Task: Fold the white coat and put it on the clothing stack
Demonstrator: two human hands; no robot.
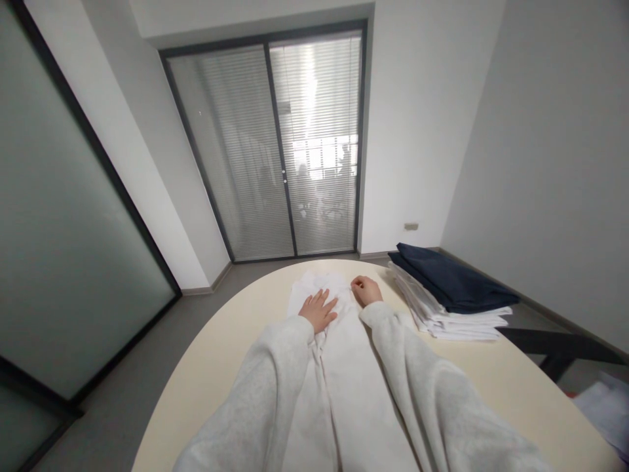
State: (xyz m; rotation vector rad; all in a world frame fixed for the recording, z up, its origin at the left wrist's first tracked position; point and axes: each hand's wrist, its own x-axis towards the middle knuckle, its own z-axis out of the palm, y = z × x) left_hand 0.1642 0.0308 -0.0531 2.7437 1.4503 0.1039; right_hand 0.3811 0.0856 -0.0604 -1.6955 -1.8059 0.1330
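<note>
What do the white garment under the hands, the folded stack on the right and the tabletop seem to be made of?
The white garment looks like thin woven cloth: matte, with soft creases. The left hand lies flat on it; the right hand is curled at its edge. The folded stack seems similar white fabric under a dark navy piece, also matte. The table looks like smooth cream laminate, possibly painted wood.

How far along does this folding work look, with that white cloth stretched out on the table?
Done: a pile of folded white cloths topped by a folded dark blue cloth sits at the right. In hand: a long white garment lies on the cream table; the left hand presses it flat, the right hand pinches its far end. Left: it remains unfolded.
</note>
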